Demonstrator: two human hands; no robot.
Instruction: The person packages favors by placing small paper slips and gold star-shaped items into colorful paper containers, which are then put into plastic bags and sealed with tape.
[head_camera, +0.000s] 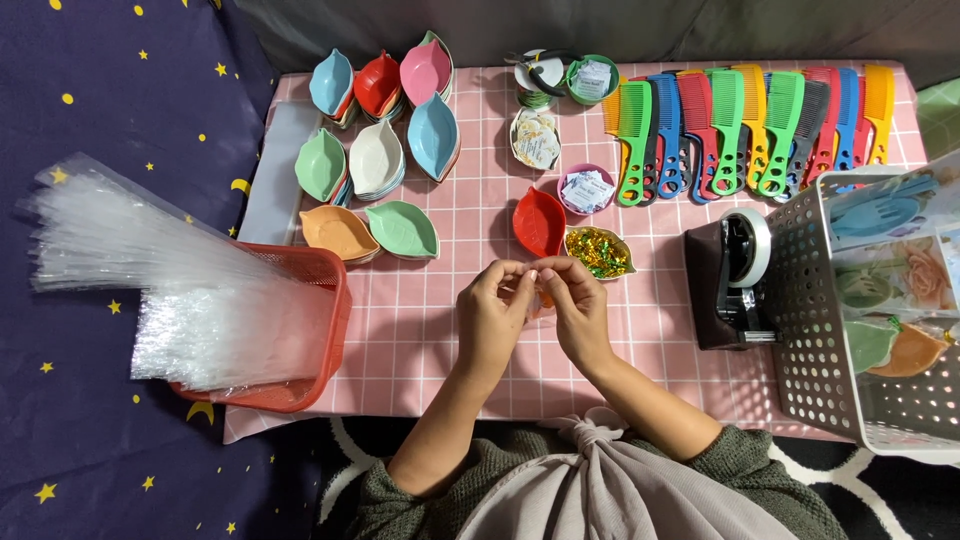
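A small orange item, too hidden to identify, is pinched between both hands over the middle of a pink checked tablecloth. The left hand and right hand meet fingertip to fingertip, fingers curled narrowly around it. Just beyond the fingers lie a red leaf-shaped dish and a leaf dish of gold and green wrapped sweets. Farther back are small round cups of folded paper packets, stacks of pastel leaf dishes, and a row of bright plastic combs. To the left a red basket holds a sheaf of clear plastic bags. To the right stand a black tape dispenser and a white perforated crate containing a few bagged sets, which look finished. Judging by the many loose dishes and combs, most of the packing appears still undone.
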